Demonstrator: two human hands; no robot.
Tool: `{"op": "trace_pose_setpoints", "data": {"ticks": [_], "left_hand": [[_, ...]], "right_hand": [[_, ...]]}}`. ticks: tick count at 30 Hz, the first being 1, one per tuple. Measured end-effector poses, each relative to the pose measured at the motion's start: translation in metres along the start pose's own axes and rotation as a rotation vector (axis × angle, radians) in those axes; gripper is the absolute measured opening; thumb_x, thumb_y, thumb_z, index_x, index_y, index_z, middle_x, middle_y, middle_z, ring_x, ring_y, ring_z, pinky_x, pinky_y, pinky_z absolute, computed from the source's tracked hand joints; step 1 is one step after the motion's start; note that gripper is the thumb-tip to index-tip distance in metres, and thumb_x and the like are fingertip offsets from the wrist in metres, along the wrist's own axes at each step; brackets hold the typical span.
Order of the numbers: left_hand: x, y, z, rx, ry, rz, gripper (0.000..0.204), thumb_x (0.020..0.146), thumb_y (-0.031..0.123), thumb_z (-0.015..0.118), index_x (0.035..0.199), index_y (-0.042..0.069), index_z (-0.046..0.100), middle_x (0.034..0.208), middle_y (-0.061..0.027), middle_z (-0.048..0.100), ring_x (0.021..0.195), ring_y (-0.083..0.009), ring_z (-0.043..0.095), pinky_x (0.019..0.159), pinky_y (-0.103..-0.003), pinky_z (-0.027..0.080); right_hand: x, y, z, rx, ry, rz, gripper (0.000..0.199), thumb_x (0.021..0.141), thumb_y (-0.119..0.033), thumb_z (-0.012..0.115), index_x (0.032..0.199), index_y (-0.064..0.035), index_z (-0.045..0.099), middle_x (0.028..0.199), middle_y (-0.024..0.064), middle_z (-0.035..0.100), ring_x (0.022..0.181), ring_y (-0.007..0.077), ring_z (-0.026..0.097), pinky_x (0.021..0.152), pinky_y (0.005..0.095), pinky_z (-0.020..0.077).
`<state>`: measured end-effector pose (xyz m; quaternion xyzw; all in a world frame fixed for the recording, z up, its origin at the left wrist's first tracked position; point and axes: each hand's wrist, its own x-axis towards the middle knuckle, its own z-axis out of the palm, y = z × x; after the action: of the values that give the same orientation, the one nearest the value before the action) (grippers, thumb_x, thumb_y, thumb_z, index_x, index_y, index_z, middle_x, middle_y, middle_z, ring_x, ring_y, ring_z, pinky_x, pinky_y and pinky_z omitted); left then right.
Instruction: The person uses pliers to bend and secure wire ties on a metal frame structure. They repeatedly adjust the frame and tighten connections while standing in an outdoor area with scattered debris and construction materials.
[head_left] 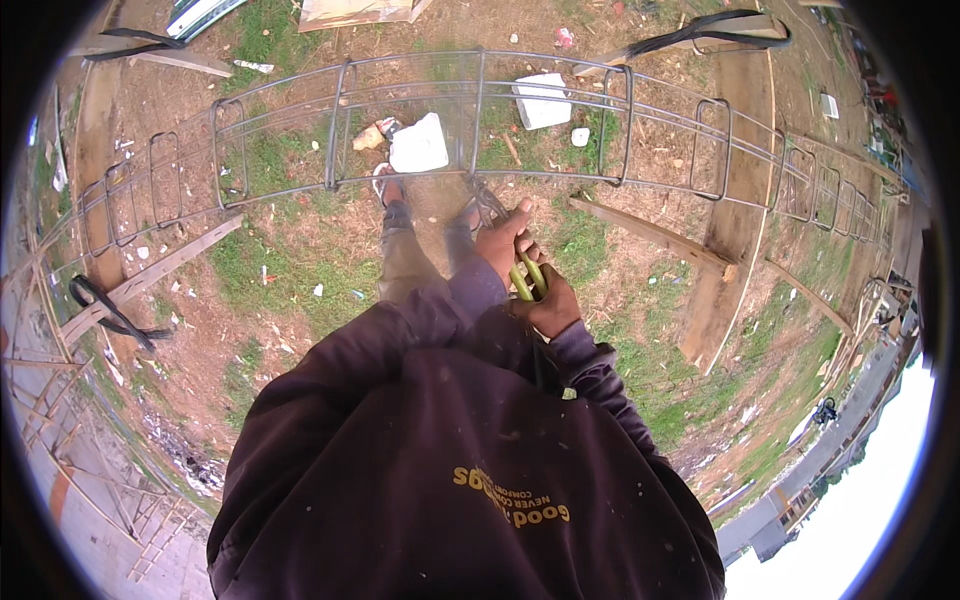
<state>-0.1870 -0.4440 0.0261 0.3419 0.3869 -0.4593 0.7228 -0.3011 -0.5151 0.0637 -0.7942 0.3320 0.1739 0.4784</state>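
Note:
Across the space in front of me runs a long cage of steel reinforcing bars (pixel 480 118) with rectangular stirrups. My right hand (pixel 560 308) is closed around the yellow-green handles of a hand tool (pixel 530 276), which looks like pliers or pincers. Its jaws are hidden by my hands. Just ahead of it, my left hand (pixel 498 246) is closed close to the lower bars, thumb pointing up. Thin grey strands (pixel 488 202) that look like wire stick out beyond its fingers; what it grips is mostly hidden.
Wooden planks (pixel 735 240) support the cage at right and left (pixel 97 150). Dark strips or wire bundles hang over timber at upper right (pixel 715 30) and left (pixel 115 312). White blocks (pixel 419 145) lie on grassy, littered ground below the bars. A wooden stake (pixel 650 232) slants at right.

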Motion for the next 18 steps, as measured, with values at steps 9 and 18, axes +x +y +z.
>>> {"op": "trace_pose_setpoints", "data": {"ticks": [9,18], "left_hand": [[-0.01,-0.005,-0.014,-0.071,-0.219,-0.063,0.029,0.082,0.028,0.079,0.089,0.009,0.058,0.067,-0.0008,0.052,0.059,-0.0163,0.058,0.055,-0.033,0.049],[0.0,-0.005,-0.015,0.033,-0.262,0.169,0.025,0.09,0.027,0.07,0.08,0.011,0.054,0.066,0.0005,0.053,0.057,-0.0141,0.054,0.056,-0.034,0.05]], "right_hand": [[0.02,0.002,-0.005,0.458,-0.618,0.429,0.032,0.073,-0.02,0.078,0.089,0.004,0.065,0.076,0.0201,0.068,0.063,0.0279,0.065,0.061,0.0345,0.0523],[0.024,0.002,-0.005,0.829,-0.856,0.499,0.037,0.071,-0.018,0.079,0.097,-0.0004,0.059,0.082,0.0162,0.063,0.073,0.0301,0.066,0.068,0.0409,0.0516]]}}
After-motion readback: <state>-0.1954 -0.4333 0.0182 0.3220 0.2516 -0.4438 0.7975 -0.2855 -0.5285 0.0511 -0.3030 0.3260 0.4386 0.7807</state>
